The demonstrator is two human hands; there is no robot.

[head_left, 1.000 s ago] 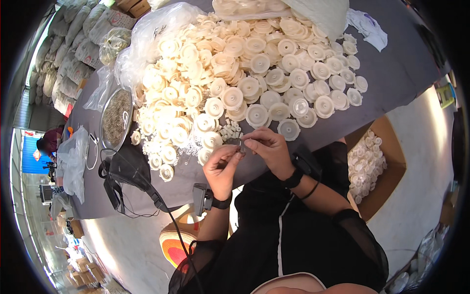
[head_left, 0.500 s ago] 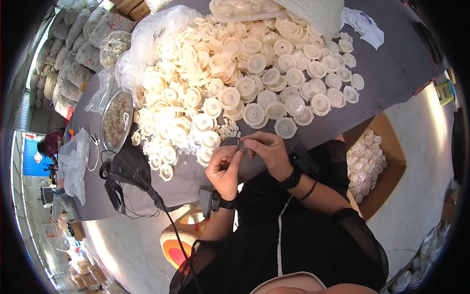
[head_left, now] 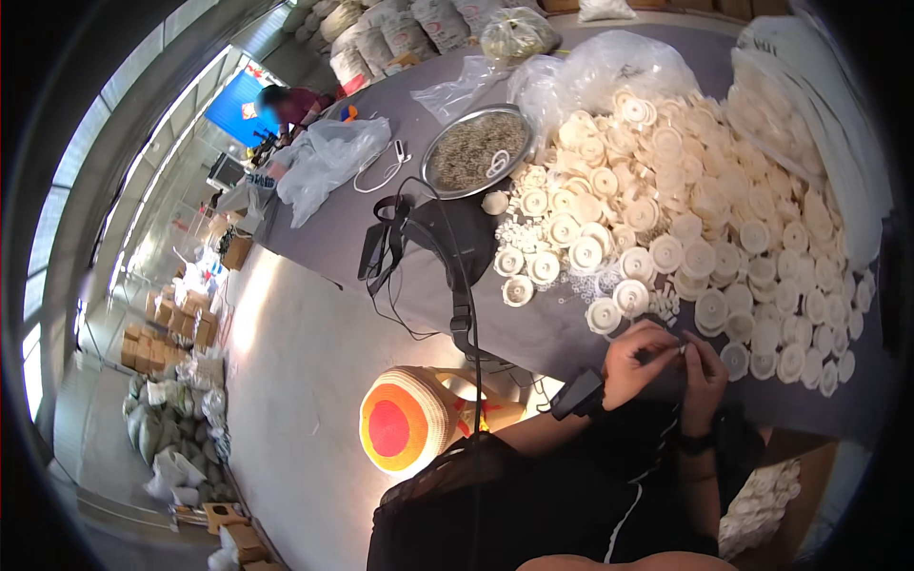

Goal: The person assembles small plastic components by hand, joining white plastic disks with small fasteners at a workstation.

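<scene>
My left hand and my right hand meet over the near edge of the grey-covered table. Both are closed in a pinch around one small whitish piece, mostly covered by the fingertips, so its exact kind cannot be made out. Just beyond the fingers lies a group of small white plastic cylinders. A large heap of cream plastic wheel-like discs spreads behind and to the right. Tiny clear rings are scattered left of the cylinders.
Left of the heap are a metal tray of small brownish bits, a black strapped pouch with cables, a white cable and plastic bags. A stool with an orange-red round cover stands below. A person is farther off.
My view has swung to the left, so the table, heap and hands appear farther right. Both hands remain pinched together on the small piece.
</scene>
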